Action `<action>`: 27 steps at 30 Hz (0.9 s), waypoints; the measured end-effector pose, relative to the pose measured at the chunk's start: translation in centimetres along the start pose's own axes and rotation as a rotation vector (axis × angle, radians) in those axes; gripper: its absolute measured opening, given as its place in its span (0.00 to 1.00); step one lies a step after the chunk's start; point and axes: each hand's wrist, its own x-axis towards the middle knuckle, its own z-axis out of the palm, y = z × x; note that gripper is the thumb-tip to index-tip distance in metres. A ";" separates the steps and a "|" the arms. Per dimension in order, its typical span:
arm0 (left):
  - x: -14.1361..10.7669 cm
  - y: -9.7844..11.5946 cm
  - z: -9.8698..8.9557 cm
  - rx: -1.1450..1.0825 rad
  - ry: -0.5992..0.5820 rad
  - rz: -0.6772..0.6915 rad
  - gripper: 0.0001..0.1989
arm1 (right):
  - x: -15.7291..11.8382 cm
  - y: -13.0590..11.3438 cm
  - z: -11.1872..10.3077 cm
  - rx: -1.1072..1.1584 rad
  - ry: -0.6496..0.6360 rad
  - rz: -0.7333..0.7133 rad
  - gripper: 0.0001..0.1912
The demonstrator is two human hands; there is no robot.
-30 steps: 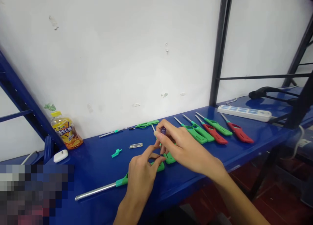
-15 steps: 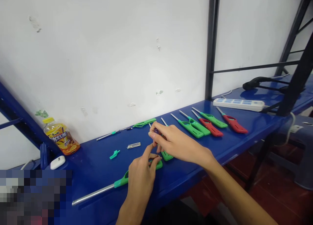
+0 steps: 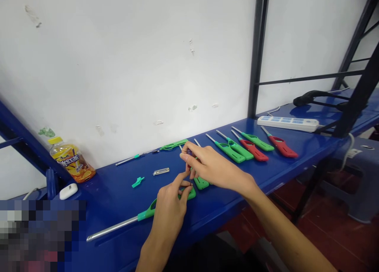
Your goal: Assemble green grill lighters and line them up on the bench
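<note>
My left hand [image 3: 170,203] is closed on a green utility lighter [image 3: 150,209] that lies along the front of the blue table, its long metal barrel pointing left. My right hand [image 3: 204,161] is wrapped round the dark purple handle of what looks like a small screwdriver [image 3: 190,151], upright over the lighter's handle end. Its thin tip comes down by my left fingertips; whether it touches a screw is too small to see. Beyond my hands lie a teal plastic piece [image 3: 137,182], a small metal-framed part [image 3: 161,171] and an opened green lighter shell [image 3: 174,145] with a loose barrel [image 3: 127,160].
Several green and red lighters, among them a red one [image 3: 283,146], lie in a row to the right. A white power strip [image 3: 288,123] is behind them, near a black post [image 3: 257,55]. At left are a drink bottle [image 3: 72,161] and a white case [image 3: 68,191].
The view has shifted slightly, so everything sits a little higher in the picture. Both hands keep nearly the same grip and place over the lighter.
</note>
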 end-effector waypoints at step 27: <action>-0.1 0.0 0.3 0.161 0.026 0.067 0.13 | -0.2 -0.5 0.2 -0.086 0.019 0.005 0.10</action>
